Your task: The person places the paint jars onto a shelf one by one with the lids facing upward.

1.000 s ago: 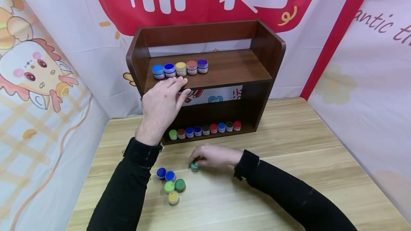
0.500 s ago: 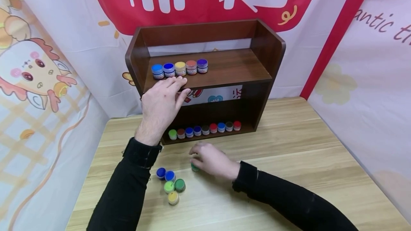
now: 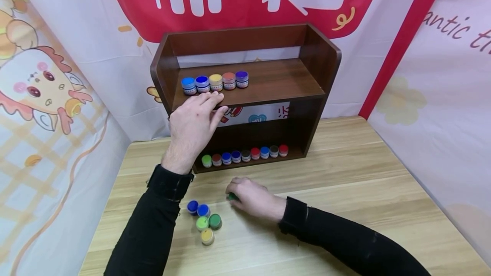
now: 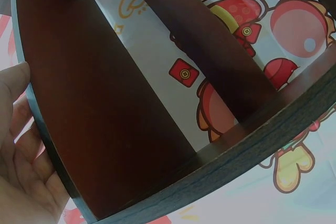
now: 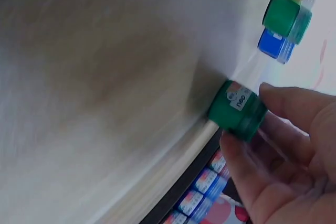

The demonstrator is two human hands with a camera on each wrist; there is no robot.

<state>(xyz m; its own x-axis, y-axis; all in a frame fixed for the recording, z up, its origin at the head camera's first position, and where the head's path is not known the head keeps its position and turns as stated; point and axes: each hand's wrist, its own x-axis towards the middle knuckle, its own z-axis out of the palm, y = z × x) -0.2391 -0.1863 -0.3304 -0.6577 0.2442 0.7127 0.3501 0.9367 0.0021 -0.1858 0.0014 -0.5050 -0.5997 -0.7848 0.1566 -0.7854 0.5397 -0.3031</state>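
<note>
My left hand (image 3: 193,125) grips the front edge of the upper shelf board of a dark brown rack (image 3: 276,80). In the left wrist view its thumb (image 4: 21,77) touches the board's edge while the fingers pass behind it. My right hand (image 3: 253,197) pinches a small green paint jar (image 5: 239,109) between thumb and fingers, low over the table; whether the jar touches the wood I cannot tell. To its left on the table stand loose jars: two blue ones (image 3: 203,210), a light green one (image 3: 202,223), a dark green one (image 3: 215,221) and a yellow one (image 3: 207,237).
Five-colour jars line the upper shelf's left part, among them a yellow one (image 3: 216,82). A row of several jars, including a red one (image 3: 283,150), stands along the lower shelf (image 3: 295,153). Printed cloth (image 3: 441,76) hangs behind and beside the wooden table (image 3: 345,208).
The right hand has shifted slightly and its fingers, loosened half a second ago, have closed around the green jar again. The left hand has stayed in place.
</note>
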